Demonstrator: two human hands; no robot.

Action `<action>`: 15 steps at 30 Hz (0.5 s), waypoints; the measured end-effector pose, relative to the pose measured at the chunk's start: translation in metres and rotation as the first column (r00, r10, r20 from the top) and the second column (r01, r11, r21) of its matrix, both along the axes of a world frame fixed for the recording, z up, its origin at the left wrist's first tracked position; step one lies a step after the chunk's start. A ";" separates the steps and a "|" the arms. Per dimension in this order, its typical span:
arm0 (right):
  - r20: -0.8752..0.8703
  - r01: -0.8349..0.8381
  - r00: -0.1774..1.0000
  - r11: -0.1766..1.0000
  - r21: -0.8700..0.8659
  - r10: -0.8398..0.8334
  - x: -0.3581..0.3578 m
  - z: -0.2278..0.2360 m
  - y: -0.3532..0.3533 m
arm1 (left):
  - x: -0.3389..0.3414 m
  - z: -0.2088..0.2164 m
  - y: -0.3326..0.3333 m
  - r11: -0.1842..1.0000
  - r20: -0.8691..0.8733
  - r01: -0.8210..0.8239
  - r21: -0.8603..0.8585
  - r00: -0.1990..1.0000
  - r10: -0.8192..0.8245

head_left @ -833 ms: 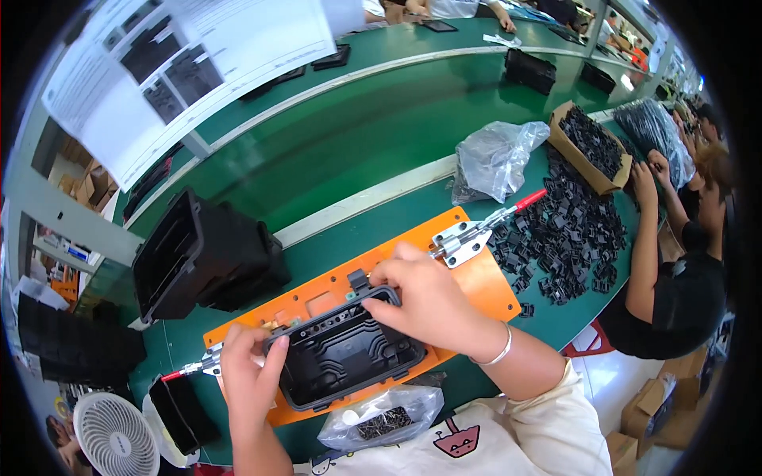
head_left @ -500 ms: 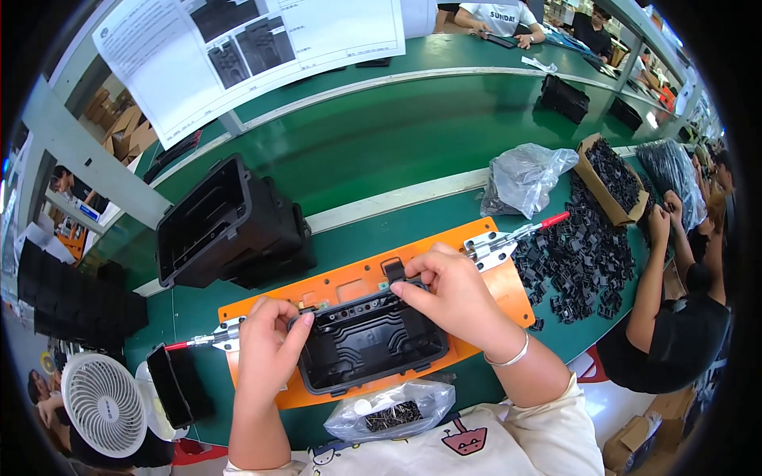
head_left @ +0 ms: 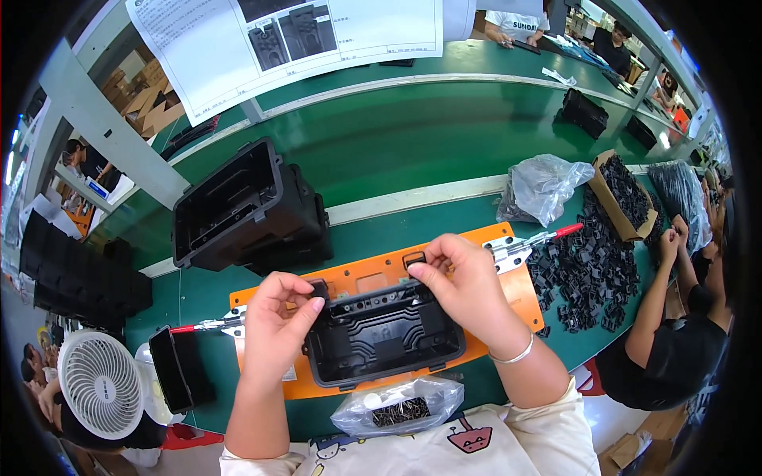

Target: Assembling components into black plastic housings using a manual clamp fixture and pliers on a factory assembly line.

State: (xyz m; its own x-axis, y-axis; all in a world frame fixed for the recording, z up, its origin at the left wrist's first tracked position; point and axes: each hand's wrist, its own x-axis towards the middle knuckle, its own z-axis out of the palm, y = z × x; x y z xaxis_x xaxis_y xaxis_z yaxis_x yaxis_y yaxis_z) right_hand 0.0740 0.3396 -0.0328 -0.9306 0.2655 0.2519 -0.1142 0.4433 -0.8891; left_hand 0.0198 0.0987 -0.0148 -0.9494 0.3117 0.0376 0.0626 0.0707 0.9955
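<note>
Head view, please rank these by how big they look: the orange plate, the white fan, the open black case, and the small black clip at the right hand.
Largest to smallest:
1. Orange plate, though partly covered
2. Open black case
3. White fan
4. Small black clip

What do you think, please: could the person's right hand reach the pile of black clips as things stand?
Probably yes: the pile lies mostly uncovered beyond the right hand, though the red-handled clamp sits partly between.
</note>
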 end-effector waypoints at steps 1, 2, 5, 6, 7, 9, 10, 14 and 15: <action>0.006 0.000 1.000 0.996 0.087 -0.001 0.002 -0.002 -0.003 | -0.001 -0.005 0.000 1.000 -0.004 -0.005 -0.001 1.000 0.005; 0.020 0.008 1.000 0.984 0.178 -0.011 0.004 -0.004 -0.004 | -0.001 -0.010 0.002 0.972 -0.267 -0.057 -0.229 0.964 -0.006; -0.162 0.195 0.978 0.844 0.500 -0.131 0.002 -0.004 -0.007 | 0.000 -0.014 0.012 0.783 -0.630 -0.287 -0.552 0.758 -0.166; -0.158 0.197 0.978 0.842 0.503 -0.135 0.003 -0.004 -0.005 | 0.002 -0.015 0.015 0.725 -0.630 -0.334 -0.602 0.757 -0.174; -0.154 0.171 0.982 0.844 0.509 -0.106 0.004 -0.004 -0.002 | 0.003 -0.015 0.017 0.663 -0.630 -0.379 -0.646 0.755 -0.183; -0.146 0.125 0.988 0.846 0.519 -0.057 0.007 -0.005 0.003 | 0.004 -0.012 0.018 0.660 -0.628 -0.380 -0.648 0.758 -0.179; -0.234 0.178 0.969 0.872 0.456 -0.076 0.010 -0.005 0.004 | 0.004 -0.010 0.016 0.633 -0.661 -0.409 -0.657 0.717 -0.223; -0.010 -0.317 0.923 0.775 0.546 0.385 0.054 0.014 0.005 | 0.001 -0.012 0.025 0.682 -0.671 -0.323 -0.657 0.663 -0.332; 0.106 -0.468 0.849 0.645 0.604 0.517 0.068 0.016 -0.003 | 0.001 -0.009 0.031 0.707 -0.654 -0.244 -0.663 0.648 -0.390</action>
